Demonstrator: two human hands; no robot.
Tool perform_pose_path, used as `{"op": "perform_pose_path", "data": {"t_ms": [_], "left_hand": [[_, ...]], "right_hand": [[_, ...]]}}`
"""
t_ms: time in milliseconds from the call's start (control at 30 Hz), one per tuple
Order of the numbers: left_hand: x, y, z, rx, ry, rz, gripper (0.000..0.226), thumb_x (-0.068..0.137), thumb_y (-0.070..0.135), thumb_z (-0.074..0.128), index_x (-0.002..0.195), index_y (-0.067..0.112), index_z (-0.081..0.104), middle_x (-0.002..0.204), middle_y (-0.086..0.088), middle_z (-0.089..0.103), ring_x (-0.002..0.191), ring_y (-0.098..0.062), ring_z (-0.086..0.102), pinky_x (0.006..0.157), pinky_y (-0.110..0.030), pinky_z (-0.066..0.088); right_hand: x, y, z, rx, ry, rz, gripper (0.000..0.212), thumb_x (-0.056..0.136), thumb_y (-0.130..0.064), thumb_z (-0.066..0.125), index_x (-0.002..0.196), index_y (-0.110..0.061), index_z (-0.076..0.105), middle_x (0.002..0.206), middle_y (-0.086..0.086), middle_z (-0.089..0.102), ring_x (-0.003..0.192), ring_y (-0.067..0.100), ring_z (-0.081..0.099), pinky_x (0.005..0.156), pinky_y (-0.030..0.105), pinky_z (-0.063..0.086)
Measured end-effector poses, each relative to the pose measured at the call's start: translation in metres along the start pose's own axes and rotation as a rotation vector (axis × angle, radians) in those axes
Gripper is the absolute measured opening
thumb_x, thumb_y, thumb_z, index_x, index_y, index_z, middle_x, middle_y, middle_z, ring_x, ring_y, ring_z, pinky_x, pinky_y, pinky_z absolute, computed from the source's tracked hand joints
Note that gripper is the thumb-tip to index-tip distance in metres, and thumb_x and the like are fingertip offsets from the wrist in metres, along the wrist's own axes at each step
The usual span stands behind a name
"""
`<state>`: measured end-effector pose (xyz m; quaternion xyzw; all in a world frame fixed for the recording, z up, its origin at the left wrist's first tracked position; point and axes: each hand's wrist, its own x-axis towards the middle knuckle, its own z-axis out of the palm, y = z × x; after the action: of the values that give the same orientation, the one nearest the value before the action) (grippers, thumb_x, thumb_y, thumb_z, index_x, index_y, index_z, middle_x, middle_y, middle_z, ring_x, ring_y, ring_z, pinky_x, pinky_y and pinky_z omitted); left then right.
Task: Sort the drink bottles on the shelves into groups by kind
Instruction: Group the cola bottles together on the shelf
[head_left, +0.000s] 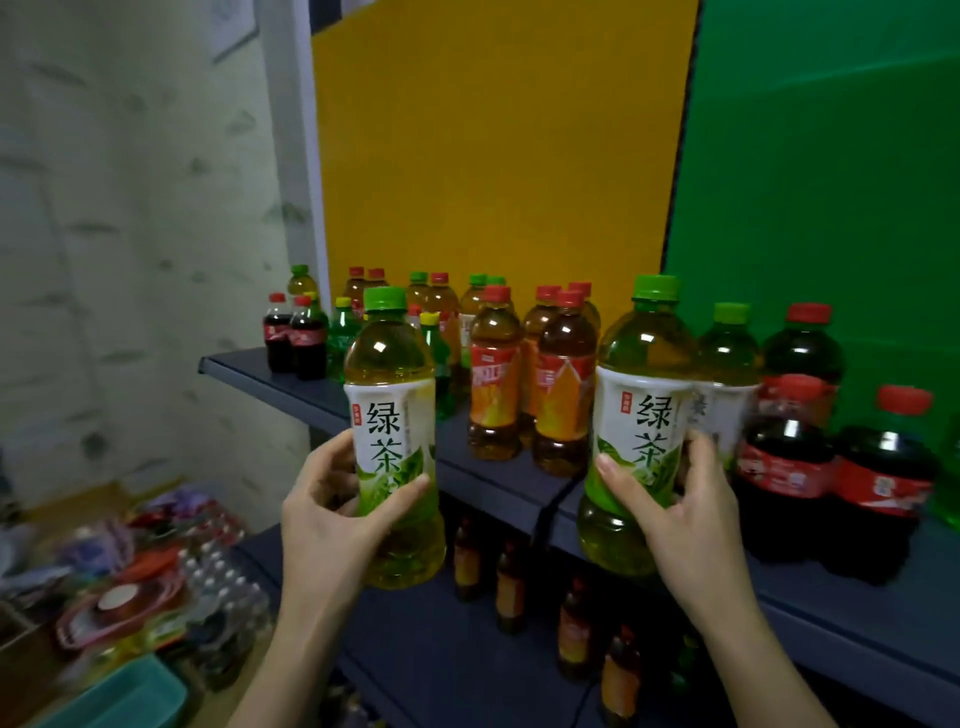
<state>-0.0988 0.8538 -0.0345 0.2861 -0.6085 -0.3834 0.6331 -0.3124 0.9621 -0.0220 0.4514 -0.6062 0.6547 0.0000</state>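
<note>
Dark blue upper shelf (291, 387): crowded with upright bottles, mixed kinds.
Left hand (332, 499): wrapped round the lower label of the left green tea bottle, thumb across the front.
Left green tea bottle (392, 415): green cap, white label, yellow-green drink; upright, held clear in front of the shelf edge.
Right hand (675, 499): gripping the right green tea bottle at the lower label, thumb in front, fingers round the far side.
Right green tea bottle (641, 415): same kind, upright at the shelf's front edge; resting or lifted, cannot tell.
Third green tea bottle (727, 353): just behind the right-hand one, on the shelf.
Brown tea bottles (496, 374): red caps, orange labels; clustered between the two held bottles, further back.
Large cola bottles (784, 467): red caps, two at the right, near the front.
Small cola bottles (280, 332): pair at the far left end.
Lower shelf (415, 649): small brown bottles standing, spaced apart.
Back panels: yellow (493, 156) left, green (831, 156) right.
</note>
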Motion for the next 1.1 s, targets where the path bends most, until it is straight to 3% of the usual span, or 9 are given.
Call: {"op": "perform_pose_path", "data": {"t_ms": [133, 233, 400, 600, 800, 933, 1100], "left_hand": [[0.03, -0.017, -0.048, 0.034, 0.006, 0.008, 0.061, 0.054, 0.02, 0.086, 0.111, 0.022, 0.063, 0.1, -0.003, 0.068, 0.09, -0.019, 0.063, 0.078, -0.039, 0.055], [0.051, -0.032, -0.079, 0.072, 0.01, 0.018, 0.065, 0.05, 0.027, 0.087, 0.109, 0.024, 0.063, 0.1, -0.004, 0.068, 0.094, -0.027, 0.062, 0.077, -0.04, 0.055], [0.085, -0.055, -0.113, 0.063, 0.023, 0.009, 0.065, 0.052, 0.028, 0.081, 0.113, 0.021, 0.062, 0.102, -0.002, 0.067, 0.096, -0.023, 0.062, 0.074, -0.026, 0.057], [0.134, -0.089, -0.13, 0.027, 0.013, -0.012, 0.066, 0.051, 0.026, 0.081, 0.114, 0.02, 0.062, 0.103, -0.005, 0.067, 0.097, -0.024, 0.063, 0.079, -0.039, 0.056], [0.195, -0.128, -0.128, -0.01, -0.026, -0.002, 0.065, 0.05, 0.022, 0.081, 0.113, 0.019, 0.062, 0.101, -0.008, 0.066, 0.094, -0.025, 0.063, 0.071, -0.024, 0.058], [0.231, -0.147, -0.121, -0.053, -0.117, 0.011, 0.064, 0.052, 0.012, 0.081, 0.113, 0.013, 0.061, 0.096, -0.017, 0.063, 0.081, -0.009, 0.066, 0.069, -0.018, 0.056], [0.26, -0.163, -0.11, -0.095, -0.193, 0.034, 0.065, 0.049, 0.014, 0.079, 0.111, 0.008, 0.061, 0.095, -0.015, 0.064, 0.081, -0.006, 0.064, 0.066, -0.012, 0.052]], "right_hand": [[-0.001, -0.007, 0.056, 0.016, 0.017, -0.005, 0.072, 0.058, -0.055, 0.067, 0.12, -0.025, 0.045, 0.117, -0.003, 0.056, 0.107, 0.013, 0.055, 0.085, 0.033, 0.051], [0.002, -0.014, 0.093, 0.063, -0.001, -0.002, 0.063, 0.06, -0.049, 0.068, 0.115, -0.03, 0.045, 0.116, -0.004, 0.056, 0.105, 0.008, 0.055, 0.076, 0.018, 0.046], [0.014, -0.016, 0.146, 0.061, -0.041, -0.005, 0.067, 0.059, -0.054, 0.068, 0.118, -0.03, 0.046, 0.117, -0.01, 0.057, 0.108, 0.004, 0.054, 0.085, 0.028, 0.049], [0.032, -0.005, 0.208, 0.035, -0.04, 0.005, 0.067, 0.059, -0.055, 0.068, 0.117, -0.03, 0.046, 0.114, -0.011, 0.056, 0.106, 0.003, 0.054, 0.087, 0.034, 0.051], [0.064, 0.011, 0.257, 0.011, 0.002, -0.013, 0.071, 0.058, -0.054, 0.069, 0.12, -0.028, 0.046, 0.116, -0.009, 0.056, 0.108, 0.01, 0.054, 0.087, 0.035, 0.051], [0.082, 0.019, 0.279, -0.005, 0.051, -0.019, 0.074, 0.056, -0.053, 0.068, 0.122, -0.028, 0.044, 0.118, -0.008, 0.055, 0.106, 0.001, 0.053, 0.079, 0.018, 0.045], [0.091, 0.018, 0.293, -0.064, 0.082, -0.001, 0.076, 0.055, -0.051, 0.068, 0.123, -0.024, 0.047, 0.116, -0.009, 0.056, 0.101, -0.005, 0.052, 0.07, 0.008, 0.042]]}}
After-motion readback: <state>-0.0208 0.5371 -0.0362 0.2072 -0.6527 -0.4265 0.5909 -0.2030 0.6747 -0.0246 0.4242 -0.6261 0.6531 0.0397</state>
